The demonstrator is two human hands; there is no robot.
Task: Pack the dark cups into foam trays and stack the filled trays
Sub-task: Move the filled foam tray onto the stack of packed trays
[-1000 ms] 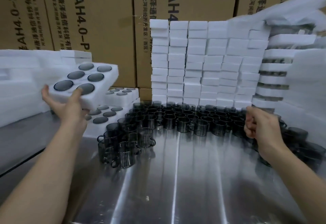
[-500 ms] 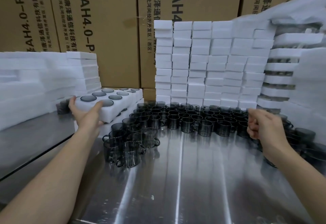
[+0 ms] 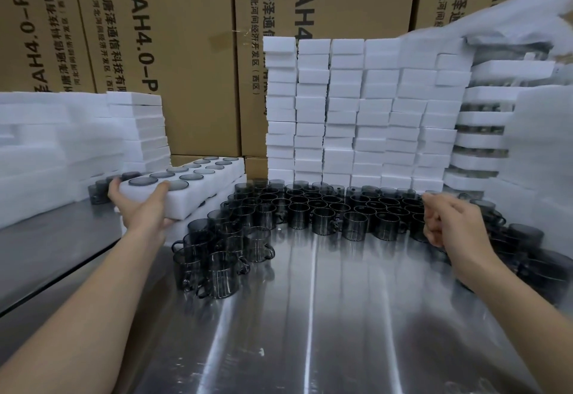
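— Head view, then: a second ago that tray was up in the air. Where is it now?

— Down. My left hand (image 3: 139,210) has lowered the filled tray (image 3: 201,189) onto the lower tray (image 3: 179,233) at the bench's left side. My thumb lies on top and my fingers are curled round the near end, gripping it. It looks seated, or very nearly (I can't see the underside). So I judge this stacking step all but done, and the next job is an empty tray to fill.

— What else is around you?

— Biggest first: cardboard boxes (image 3: 186,52) across the back, with a wall of stacked foam (image 3: 356,114) in front of them. There is a foam pile (image 3: 55,151) on the left and more foam on the right. Then comes the steel bench (image 3: 310,331), with loose dark cups (image 3: 325,210) crowded along its far side. A small clump (image 3: 217,266) of them stands just beside the stack.

— Anything in the way?

— That clump is close to my left forearm, so a careless pull back could knock a cup over. My right hand (image 3: 449,226) hovers over the cups on the right, fingers loosely curled, with nothing in them that I can see.
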